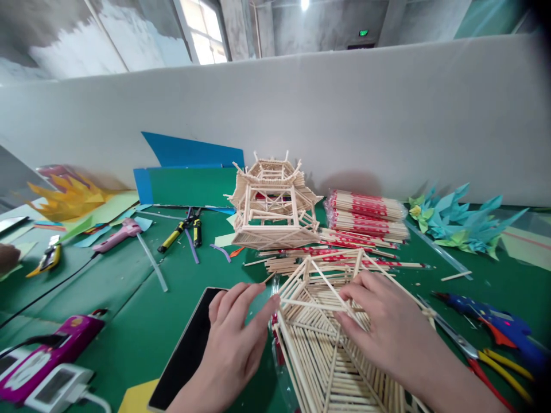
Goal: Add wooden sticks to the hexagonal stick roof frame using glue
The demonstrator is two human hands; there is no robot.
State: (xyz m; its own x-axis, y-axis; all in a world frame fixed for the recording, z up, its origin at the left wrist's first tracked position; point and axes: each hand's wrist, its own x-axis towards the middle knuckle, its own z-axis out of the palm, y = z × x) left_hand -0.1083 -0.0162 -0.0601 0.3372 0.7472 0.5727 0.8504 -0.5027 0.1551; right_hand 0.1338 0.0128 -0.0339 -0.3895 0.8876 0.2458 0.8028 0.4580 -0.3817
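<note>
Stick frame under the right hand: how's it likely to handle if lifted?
The stick frame is probably light for its size: thin sticks with gaps between. Its ribbed, closely slatted panels look fairly stiff. The slim upper sticks by the right hand span open space, so a sideways push might snap or loosen them.

The left hand (237, 330) is bare, with slender fingers (235, 301), a slim thumb and a smooth back. Its wrist and a short stretch of the left forearm (198, 393) are uncovered down to the lower edge of view. The right hand (381, 312) is bare too, with slim fingers and a gently rounded back narrowing to the wrist. A longer stretch of the right forearm (447, 370) shows, likewise uncovered
</note>
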